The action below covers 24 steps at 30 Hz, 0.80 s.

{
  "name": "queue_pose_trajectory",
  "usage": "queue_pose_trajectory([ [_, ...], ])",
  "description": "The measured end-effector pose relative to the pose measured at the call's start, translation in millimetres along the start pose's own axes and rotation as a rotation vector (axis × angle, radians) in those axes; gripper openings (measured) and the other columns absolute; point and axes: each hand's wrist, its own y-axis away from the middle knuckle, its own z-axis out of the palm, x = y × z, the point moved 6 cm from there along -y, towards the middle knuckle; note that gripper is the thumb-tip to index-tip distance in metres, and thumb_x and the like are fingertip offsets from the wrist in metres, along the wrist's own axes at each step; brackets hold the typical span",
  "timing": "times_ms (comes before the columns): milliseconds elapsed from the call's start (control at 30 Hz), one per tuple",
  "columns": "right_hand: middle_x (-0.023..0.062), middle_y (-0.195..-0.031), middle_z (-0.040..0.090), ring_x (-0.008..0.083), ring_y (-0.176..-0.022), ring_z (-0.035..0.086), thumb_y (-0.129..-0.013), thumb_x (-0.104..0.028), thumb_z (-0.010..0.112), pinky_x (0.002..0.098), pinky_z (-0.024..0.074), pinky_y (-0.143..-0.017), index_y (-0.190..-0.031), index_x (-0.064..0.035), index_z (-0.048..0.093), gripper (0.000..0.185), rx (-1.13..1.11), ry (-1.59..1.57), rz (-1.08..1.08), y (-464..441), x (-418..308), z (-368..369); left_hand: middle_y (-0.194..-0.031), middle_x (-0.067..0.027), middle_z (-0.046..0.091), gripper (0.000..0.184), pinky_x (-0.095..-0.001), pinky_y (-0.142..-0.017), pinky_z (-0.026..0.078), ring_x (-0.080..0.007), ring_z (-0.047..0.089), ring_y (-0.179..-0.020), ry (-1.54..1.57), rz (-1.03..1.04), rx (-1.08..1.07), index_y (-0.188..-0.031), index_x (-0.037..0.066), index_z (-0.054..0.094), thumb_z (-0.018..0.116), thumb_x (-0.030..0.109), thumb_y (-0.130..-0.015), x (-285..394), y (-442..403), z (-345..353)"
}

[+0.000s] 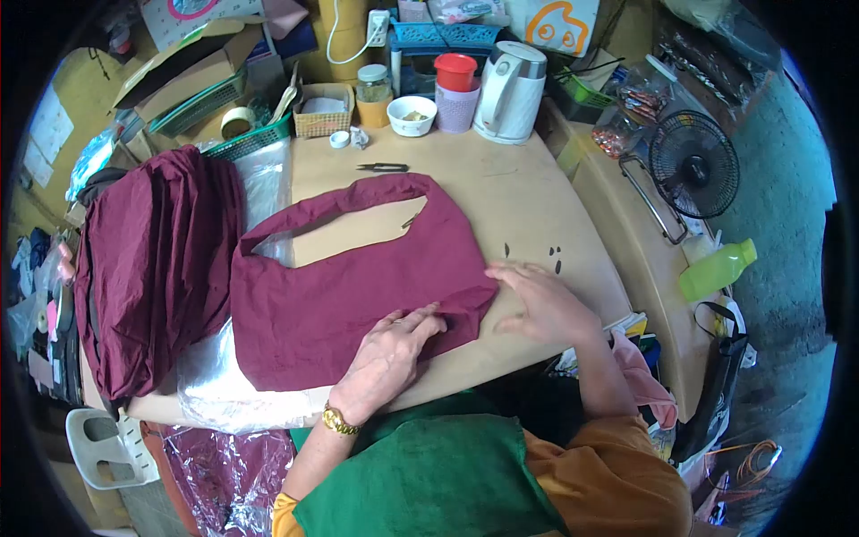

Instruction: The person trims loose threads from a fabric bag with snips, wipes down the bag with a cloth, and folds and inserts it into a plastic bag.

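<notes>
A maroon cloth shoulder bag (304, 309) lies spread on the table, its wide strap looped toward the back. My left hand (385, 358), with a gold watch at the wrist, rests palm-down on the bag's lower right part, fingers stretched over a crease. At the bag's right edge, my right hand (550, 309) touches the cloth with its fingertips; its thumb stands apart. Behind the strap lies a pair of dark thread snips (383, 167).
A stack of maroon cloth bags (157, 268) sits at the left on clear plastic (210, 380). Along the back stand a white kettle (512, 94), a red-lidded container (456, 72) and a white bowl (412, 116). To the right are a black fan (693, 164) and a green bottle (718, 270).
</notes>
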Motion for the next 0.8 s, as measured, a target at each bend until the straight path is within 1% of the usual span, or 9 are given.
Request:
queue_pose_trajectory([
  [100,0.0127,-0.119,0.056,0.03,-0.118,0.051,-0.076,-0.007,0.071,0.044,0.0337,-0.108,-0.11,-0.0075,0.062,0.036,0.236,0.113,-0.191,-7,-52,1,-0.123,-0.0158,0.061,0.035,-0.0482,-0.092,0.047,-0.0324,0.059,-0.112,0.118,-0.028,0.091,-0.114,0.005,0.052,0.062,0.003,-0.081,4,6,-5],
  [133,0.0081,-0.092,0.053,0.0258,-0.095,0.054,-0.068,-0.004,0.069,0.0411,0.0389,-0.096,-0.085,-0.0091,0.06,0.02,0.3,0.14,-0.254,-12,-50,10,-0.116,-0.0148,0.061,0.035,-0.047,-0.089,0.046,-0.0321,0.06,-0.107,-0.055,-0.107,0.107,-0.114,0.006,0.053,0.063,0.005,-0.08,2,14,-12],
  [233,0.0051,-0.082,0.05,0.0248,-0.086,0.052,-0.066,-0.003,0.066,0.039,0.0392,-0.084,-0.075,-0.0086,0.054,0.015,0.26,0.179,-0.247,-15,-39,19,-0.098,-0.0103,0.057,0.031,-0.0456,-0.08,0.043,-0.0301,0.058,-0.094,-0.532,-0.338,0.115,-0.102,0.012,0.058,0.065,0.006,-0.072,-36,65,-37],
  [333,0.0062,-0.078,0.047,0.0253,-0.084,0.051,-0.068,-0.002,0.063,0.0381,0.0383,-0.08,-0.073,-0.0082,0.053,0.012,0.25,0.221,-0.313,-7,-33,24,-0.079,-0.0143,0.054,0.024,-0.0438,-0.07,0.044,-0.0365,0.057,-0.079,-0.324,-0.44,0.25,-0.077,0.006,0.055,0.06,-0.011,-0.06,-86,131,-66],
  [433,0.0072,-0.081,0.048,0.0264,-0.086,0.052,-0.07,-0.002,0.062,0.0386,0.0389,-0.081,-0.076,-0.0085,0.054,0.012,0.103,0.266,-0.276,-4,-28,36,-0.076,-0.0166,0.05,0.023,-0.045,-0.066,0.042,-0.0362,0.055,-0.075,-0.241,-0.522,0.266,-0.072,0.003,0.048,0.06,-0.009,-0.058,-94,157,-53],
  [533,0.0082,-0.092,0.054,0.0294,-0.098,0.055,-0.079,-0.002,0.06,0.042,0.0404,-0.086,-0.091,-0.0097,0.056,0.015,-0.258,0.309,-0.011,9,-11,39,-0.095,-0.0144,0.054,0.035,-0.0463,-0.081,0.043,-0.036,0.055,-0.092,-0.182,-0.664,0.074,-0.094,0.006,0.054,0.071,0.001,-0.064,-77,177,-69],
  [600,0.0083,-0.098,0.056,0.0286,-0.103,0.055,-0.081,-0.004,0.06,0.0433,0.0396,-0.09,-0.094,-0.0096,0.056,0.015,-0.152,0.182,-0.006,6,-30,15,-0.111,-0.0148,0.058,0.045,-0.0487,-0.093,0.045,-0.0368,0.056,-0.107,-0.171,-0.745,-0.063,-0.11,0.008,0.058,0.075,0.008,-0.068,-59,174,-79],
  [700,0.0141,-0.13,0.054,0.0315,-0.129,0.046,-0.085,-0.018,0.066,0.0506,0.0307,-0.109,-0.115,-0.0096,0.059,0.032,0.083,-0.067,0.004,-7,-73,17,-0.16,-0.0156,0.024,0.082,-0.0616,-0.119,0.006,-0.0371,0.014,-0.15,-0.152,-0.531,0.184,-0.15,0.014,0.038,0.07,0.05,-0.083,-30,147,-78],
  [800,0.0189,-0.15,0.038,0.0377,-0.143,0.03,-0.083,-0.035,0.071,0.0572,0.0184,-0.117,-0.136,-0.0123,0.051,0.061,0.163,0.158,-0.223,-20,-103,57,-0.161,-0.0133,0.024,0.068,-0.0684,-0.115,0.004,-0.0378,0.014,-0.15,-0.367,-0.555,0.011,-0.152,0.016,0.036,0.058,0.041,-0.093,-58,147,-26],
])
